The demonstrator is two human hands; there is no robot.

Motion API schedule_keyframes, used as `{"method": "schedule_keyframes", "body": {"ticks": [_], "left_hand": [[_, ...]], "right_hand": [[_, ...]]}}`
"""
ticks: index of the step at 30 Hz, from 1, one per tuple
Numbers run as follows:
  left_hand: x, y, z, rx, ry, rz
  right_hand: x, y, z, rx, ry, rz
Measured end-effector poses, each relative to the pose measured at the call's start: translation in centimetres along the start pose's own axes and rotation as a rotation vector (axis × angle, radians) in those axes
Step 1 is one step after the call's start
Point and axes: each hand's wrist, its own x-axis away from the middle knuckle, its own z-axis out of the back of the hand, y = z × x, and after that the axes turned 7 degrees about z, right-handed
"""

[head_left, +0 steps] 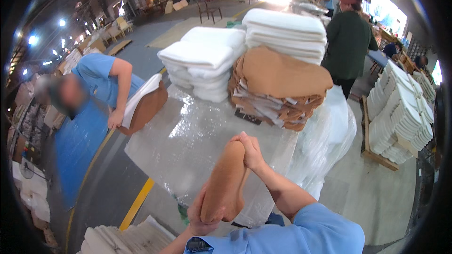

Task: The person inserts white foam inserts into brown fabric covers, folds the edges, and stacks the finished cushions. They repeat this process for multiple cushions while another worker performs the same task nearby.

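Observation:
Between my two hands is a brown fabric cushion cover (225, 174), rounded and bent lengthwise, tilted above the plastic-wrapped table. My left hand (201, 212) grips its near end from the left side, with the fingers partly behind it. At the far end my right hand (252, 151) is closed on the upper edge, thumb on top. Whether anything fills the cover I cannot tell. Beyond it lies a tall stack of brown covers (285, 75) with pale undersides showing. White foam pads (202, 49) are piled next to that stack.
A table (188, 127) under clear plastic stands before me. On the left a co-worker (106, 75) bends over a blue surface (77, 146), holding a white and brown piece. Another person (348, 42) stands behind the stacks. White pads (398, 108) fill a pallet at right.

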Motion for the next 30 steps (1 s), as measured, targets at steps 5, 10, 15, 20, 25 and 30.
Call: {"method": "schedule_keyframes", "body": {"ticks": [5,10,15,20,25,30], "left_hand": [[7.3,-1.1,3.8,-0.152,0.031,0.365],[12.4,-1.2,5.2,-0.149,0.175,0.412],[16.2,-1.5,5.3,0.079,0.395,0.563],[18.4,-1.7,5.4,0.157,0.648,0.816],[19.0,-3.8,5.1,0.785,0.923,1.132],[18.5,-4.0,5.4,1.104,0.783,1.358]], "right_hand": [[1.6,6.7,0.8,0.326,-0.036,0.073],[2.4,10.7,1.7,0.453,-0.032,-0.026],[2.1,13.0,0.7,0.657,-0.168,0.123],[2.8,15.1,-0.9,0.531,-0.078,-0.289],[2.3,14.3,2.2,0.174,-0.249,-0.764],[2.2,9.2,9.0,-0.424,-0.342,-0.829]]}}
